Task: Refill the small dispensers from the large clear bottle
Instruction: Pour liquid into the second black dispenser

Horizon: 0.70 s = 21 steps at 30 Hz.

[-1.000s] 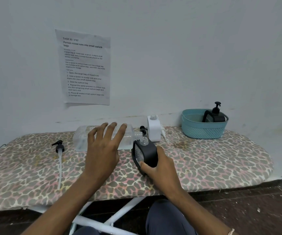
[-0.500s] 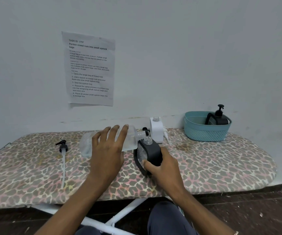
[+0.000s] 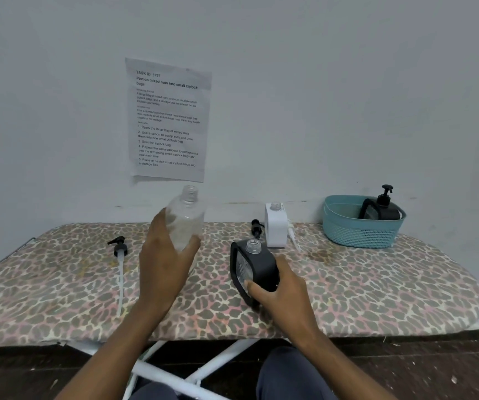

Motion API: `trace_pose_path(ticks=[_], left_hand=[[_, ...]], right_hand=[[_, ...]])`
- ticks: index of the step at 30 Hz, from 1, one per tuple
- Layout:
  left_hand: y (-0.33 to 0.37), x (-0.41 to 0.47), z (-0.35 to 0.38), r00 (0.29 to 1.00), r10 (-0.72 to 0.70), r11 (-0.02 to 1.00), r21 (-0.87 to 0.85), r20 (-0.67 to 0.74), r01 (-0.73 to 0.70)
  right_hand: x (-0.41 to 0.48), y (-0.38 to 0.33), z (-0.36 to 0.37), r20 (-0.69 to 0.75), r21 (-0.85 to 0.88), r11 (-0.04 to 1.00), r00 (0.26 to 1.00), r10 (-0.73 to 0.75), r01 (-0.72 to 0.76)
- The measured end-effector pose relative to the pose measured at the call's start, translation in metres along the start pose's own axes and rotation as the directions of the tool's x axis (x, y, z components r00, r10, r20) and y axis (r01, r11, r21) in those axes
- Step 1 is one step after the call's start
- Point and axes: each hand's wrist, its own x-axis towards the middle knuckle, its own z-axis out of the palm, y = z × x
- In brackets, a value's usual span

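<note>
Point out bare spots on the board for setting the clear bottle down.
Widest: right half of the board, between the right hand and the basket, out to the rounded end. Also the left end, beyond the pump tube. Crowded: back middle, where white dispenser, loose pump and black dispenser cluster.

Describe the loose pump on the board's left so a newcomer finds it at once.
Start at the leopard-print board. On its left part, left of the left hand holding the clear bottle, lies the pump: black head, long white tube running toward the near edge. The other loose pump lies farther right, close beside the white dispenser.
</note>
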Motion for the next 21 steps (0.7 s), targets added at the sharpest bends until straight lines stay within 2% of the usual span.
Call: trace_pose_path(ticks=[10, 21], left_hand=[[-0.028, -0.004, 0.000, 0.995, -0.090, 0.992, -0.093, -0.031, 0.087], [-0.036, -0.015, 0.005, 0.999, -0.033, 0.991, -0.131, 0.038, 0.038]], right_hand=[[-0.009, -0.005, 0.010, -0.024, -0.087, 0.993, 0.996, -0.083, 0.080], [-0.008, 0.009, 0.010, 0.020, -0.184, 0.981, 0.998, -0.060, 0.063]])
